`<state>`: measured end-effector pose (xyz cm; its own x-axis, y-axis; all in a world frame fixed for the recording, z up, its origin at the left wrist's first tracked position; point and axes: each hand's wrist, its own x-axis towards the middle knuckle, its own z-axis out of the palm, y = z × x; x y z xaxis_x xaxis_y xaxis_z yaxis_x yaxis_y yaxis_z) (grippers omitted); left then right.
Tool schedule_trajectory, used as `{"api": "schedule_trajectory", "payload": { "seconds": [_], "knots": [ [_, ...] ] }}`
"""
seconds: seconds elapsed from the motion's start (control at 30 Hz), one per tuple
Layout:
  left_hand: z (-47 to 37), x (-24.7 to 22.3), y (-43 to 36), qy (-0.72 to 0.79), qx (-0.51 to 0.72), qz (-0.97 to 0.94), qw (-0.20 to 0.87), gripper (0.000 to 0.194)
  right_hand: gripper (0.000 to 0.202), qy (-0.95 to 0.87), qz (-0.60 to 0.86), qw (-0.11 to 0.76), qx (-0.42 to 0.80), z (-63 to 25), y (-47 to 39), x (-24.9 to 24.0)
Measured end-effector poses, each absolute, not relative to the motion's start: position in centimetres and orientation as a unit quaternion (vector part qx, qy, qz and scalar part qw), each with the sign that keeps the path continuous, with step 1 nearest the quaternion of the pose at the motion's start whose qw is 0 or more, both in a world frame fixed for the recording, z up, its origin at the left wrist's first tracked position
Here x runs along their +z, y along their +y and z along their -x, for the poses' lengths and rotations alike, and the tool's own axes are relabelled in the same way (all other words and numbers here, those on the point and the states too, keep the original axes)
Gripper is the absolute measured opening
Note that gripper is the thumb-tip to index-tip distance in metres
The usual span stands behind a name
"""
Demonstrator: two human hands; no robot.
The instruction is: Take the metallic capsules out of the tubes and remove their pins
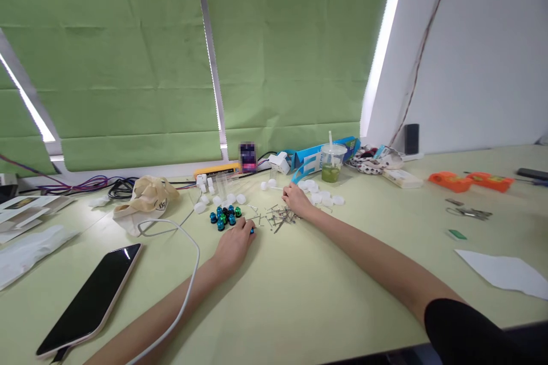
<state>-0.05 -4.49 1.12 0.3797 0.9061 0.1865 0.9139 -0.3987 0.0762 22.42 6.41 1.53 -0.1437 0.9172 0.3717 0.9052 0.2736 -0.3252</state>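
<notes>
My left hand [234, 246] rests on the table with its fingers curled round a small blue knob-like piece [252, 231], part of which shows at the fingertips. Just behind it stands a cluster of similar shiny blue and green pieces [223, 218]. Farther back, my right hand [296, 199] is closed in a pinch. A thin white stick [276, 187] juts leftward from its fingertips; the far end lies near small white round caps [264, 186]. Below that hand spreads a loose pile of thin metal pieces [280, 217], too small to name surely.
White caps [327, 199] lie right of my right hand, before a clear cup with green drink [331, 168]. A white cable [194, 265] crosses my left forearm. A phone [92, 296] lies front left, a cloth bag [143, 205] behind it. Scissors [471, 213] and orange trays [449, 181] are right.
</notes>
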Motion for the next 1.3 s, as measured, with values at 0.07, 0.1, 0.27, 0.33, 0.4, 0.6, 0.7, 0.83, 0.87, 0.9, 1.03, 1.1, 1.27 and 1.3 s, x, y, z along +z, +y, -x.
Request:
{"api": "schedule_trajectory", "payload": {
  "seconds": [0.07,0.1,0.27,0.33,0.4,0.6,0.7,0.83,0.87,0.9,1.03,1.1,1.27,1.3],
  "knots": [
    [0.1,1.2,-4.5,-0.549,-0.098,0.830,0.013,0.020,0.009,-0.753,0.608,0.251,0.003,-22.3,6.4,1.7],
    [0.1,1.3,-4.5,-0.548,-0.096,0.831,0.008,0.019,0.009,-0.751,0.611,0.250,-0.002,-22.2,6.4,1.7],
    [0.4,1.6,-4.4,-0.542,-0.100,0.834,-0.011,0.017,0.013,-0.738,0.627,0.248,-0.026,-21.9,6.3,1.7],
    [0.7,1.8,-4.4,-0.536,-0.107,0.837,-0.015,0.016,0.013,-0.734,0.632,0.246,-0.027,-21.9,6.2,1.7],
    [1.1,2.3,-4.5,-0.535,-0.104,0.838,-0.020,0.014,0.012,-0.731,0.637,0.244,-0.025,-21.8,6.0,1.7],
    [3.2,3.6,-4.0,-0.561,-0.057,0.826,-0.023,0.011,0.023,-0.735,0.607,0.292,-0.073,-20.1,5.0,2.9],
    [4.6,3.9,-3.4,-0.565,-0.037,0.823,-0.030,0.010,0.025,-0.814,0.482,0.324,-0.014,-17.7,4.5,3.9],
    [5.7,4.0,-2.8,-0.573,-0.032,0.818,-0.038,0.009,0.037,-0.890,0.346,0.277,0.107,-13.7,3.8,4.2],
    [5.9,4.0,-2.6,-0.574,-0.034,0.817,-0.039,0.009,0.038,-0.892,0.348,0.261,0.123,-12.8,3.8,4.1],
    [5.9,4.0,-2.5,-0.575,-0.036,0.816,-0.040,0.009,0.039,-0.888,0.361,0.251,0.134,-12.0,3.8,3.9],
    [6.0,3.9,-2.1,-0.574,-0.053,0.816,-0.037,0.011,0.034,-0.873,0.393,0.239,0.162,-9.9,4.4,3.0],
    [6.1,3.7,-1.9,-0.572,-0.066,0.817,-0.030,0.012,0.030,-0.877,0.389,0.234,0.159,-9.6,4.7,2.6],
    [5.9,3.5,-1.8,-0.572,-0.095,0.814,-0.018,0.012,0.022,-0.881,0.375,0.248,0.150,-9.4,5.0,2.3],
    [5.9,3.5,-1.8,-0.573,-0.103,0.813,-0.017,0.012,0.021,-0.879,0.376,0.251,0.154,-9.4,4.9,2.3]
  ]
}}
